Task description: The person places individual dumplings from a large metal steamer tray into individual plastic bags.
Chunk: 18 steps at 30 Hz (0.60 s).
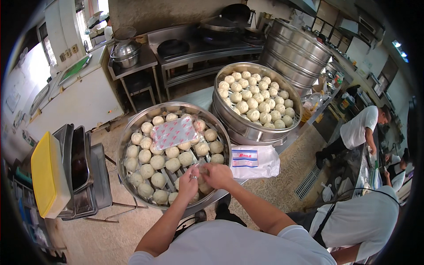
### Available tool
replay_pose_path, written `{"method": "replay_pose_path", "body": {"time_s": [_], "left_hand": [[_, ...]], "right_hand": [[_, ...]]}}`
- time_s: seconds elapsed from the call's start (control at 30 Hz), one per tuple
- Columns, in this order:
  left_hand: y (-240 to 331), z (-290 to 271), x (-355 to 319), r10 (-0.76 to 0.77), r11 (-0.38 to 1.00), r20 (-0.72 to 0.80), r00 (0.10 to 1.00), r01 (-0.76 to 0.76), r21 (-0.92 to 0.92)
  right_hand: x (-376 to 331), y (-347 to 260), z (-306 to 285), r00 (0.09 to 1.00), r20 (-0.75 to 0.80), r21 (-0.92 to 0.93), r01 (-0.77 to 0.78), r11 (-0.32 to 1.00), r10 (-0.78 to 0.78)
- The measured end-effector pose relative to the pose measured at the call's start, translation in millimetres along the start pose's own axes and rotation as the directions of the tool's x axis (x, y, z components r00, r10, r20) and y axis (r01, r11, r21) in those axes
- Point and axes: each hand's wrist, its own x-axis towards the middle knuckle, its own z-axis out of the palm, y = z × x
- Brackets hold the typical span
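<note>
A round metal steamer tray [128, 185] full of pale steamed buns [172, 164] stands in front of me. Over its near right side my left hand [189, 182] and my right hand [216, 176] meet, fingers pinched close together. Something thin and see-through seems to be between the fingertips, too small to make out. A flat stack of clear bags with red print [174, 132] lies on top of the buns at the tray's far side. To the right of the tray rests a white plastic package [255, 161] with a red and blue label.
Beyond, a second steamer [240, 132] holds more pleated buns, with tall stacked steamers [297, 53] behind it. Stoves [203, 55] line the back wall. At left stand a yellow bin [49, 174], dark trays and a white freezer [84, 95]. Several people [358, 128] work at right.
</note>
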Motion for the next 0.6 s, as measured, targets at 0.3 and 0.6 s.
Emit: {"method": "replay_pose_path", "body": {"time_s": [0.3, 0.6], "left_hand": [[-2.6, -1.0, 1.2, 0.042, 0.997, 0.013, 0.999, -0.043, 0.065], [0.5, 3.3, 0.8, 0.265, 0.951, 0.0, 0.964, -0.262, 0.166]], "right_hand": [[1.1, -1.5, -4.0, 0.999, 0.045, 0.009, -0.009, 1.0, 0.008], [0.7, 2.8, 0.0, 0.999, 0.035, -0.006, -0.01, 1.0, 0.01]]}}
